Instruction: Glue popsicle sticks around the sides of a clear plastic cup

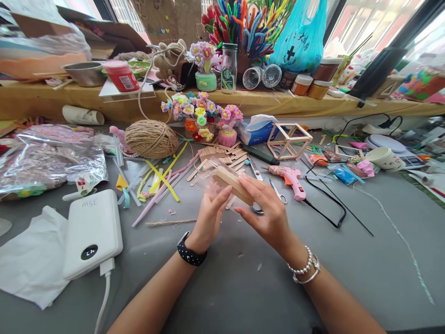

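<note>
Several wide wooden craft sticks (232, 185) lie stacked together between my two hands, above the grey table. My left hand (207, 213) is closed around their near left side, its thumb along the edge. With fingers on top and thumb below, my right hand (269, 213) grips the right end of the stack. Transparent plastic packaging (218, 163) shows around the sticks; how far it encloses them I cannot tell. Just beyond is a loose pile of craft sticks (216, 154). Small scissors (278, 192) lie right of my right hand, partly near a metal tool.
A pink glue gun (292, 180) with a black cord lies to the right, below a stick cube frame (295, 138). Leftward are a twine ball (152, 139), yellow strips (163, 181) and a white power bank (92, 222) with cable. A glass bottle (229, 69) stands on the ledge.
</note>
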Demonstrator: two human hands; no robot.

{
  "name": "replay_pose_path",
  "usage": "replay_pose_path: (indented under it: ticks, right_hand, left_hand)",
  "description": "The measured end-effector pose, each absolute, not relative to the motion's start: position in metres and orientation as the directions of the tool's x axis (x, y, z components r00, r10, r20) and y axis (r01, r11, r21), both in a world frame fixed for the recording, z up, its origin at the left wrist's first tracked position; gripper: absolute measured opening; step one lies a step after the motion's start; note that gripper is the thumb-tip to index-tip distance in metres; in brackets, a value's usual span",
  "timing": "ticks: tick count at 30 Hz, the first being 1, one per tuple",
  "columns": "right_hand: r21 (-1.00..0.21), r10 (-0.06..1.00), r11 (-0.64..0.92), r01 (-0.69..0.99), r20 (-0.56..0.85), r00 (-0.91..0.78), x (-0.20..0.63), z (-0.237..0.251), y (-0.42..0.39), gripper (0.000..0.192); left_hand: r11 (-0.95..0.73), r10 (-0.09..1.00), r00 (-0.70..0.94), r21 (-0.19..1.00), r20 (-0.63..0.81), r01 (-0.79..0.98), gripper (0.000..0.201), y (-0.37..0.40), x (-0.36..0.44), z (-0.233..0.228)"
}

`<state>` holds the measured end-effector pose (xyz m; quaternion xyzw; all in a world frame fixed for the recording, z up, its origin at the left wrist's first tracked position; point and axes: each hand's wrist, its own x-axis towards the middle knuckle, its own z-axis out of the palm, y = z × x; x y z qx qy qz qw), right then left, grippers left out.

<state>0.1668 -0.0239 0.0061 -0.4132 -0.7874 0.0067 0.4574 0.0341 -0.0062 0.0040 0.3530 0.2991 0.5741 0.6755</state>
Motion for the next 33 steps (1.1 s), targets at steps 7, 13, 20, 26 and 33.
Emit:
replay_pose_path:
  ticks: [7,13,20,26,33]
  right_hand:
    - [-0.674,0.837,0.518,0.526,0.527,-0.148,0.162,0.002,-0.023,0.061]
    - [-0.953,0.971,0.237,0.191,0.24,-0.004,0.161,-0.002,-0.023,0.058]
    - [-0.961,0.971,0.231,0.152,0.238,0.034,0.164,0.0,-0.019,0.046]
    - [-0.919,0.952,0.252,0.302,0.292,0.094,0.183,0.007,-0.012,0.042]
    - [-0.873,0.966,0.24,0.425,0.259,-0.014,0.205,0.012,-0.002,0.039]
  left_hand:
    - [0.119,0.981,0.192,0.85,-0.022,-0.513,0.044,-0.008,0.035,0.004]
    - [0.088,0.986,0.169,0.811,0.013,-0.578,0.045,-0.008,0.035,0.004]
    - [0.087,0.984,0.177,0.832,0.014,-0.548,0.051,-0.012,0.036,0.017]
    - [0.135,0.977,0.211,0.838,-0.024,-0.529,0.071,-0.005,0.022,0.013]
    - [0.092,0.974,0.225,0.966,-0.037,-0.24,0.052,0.015,-0.013,0.022]
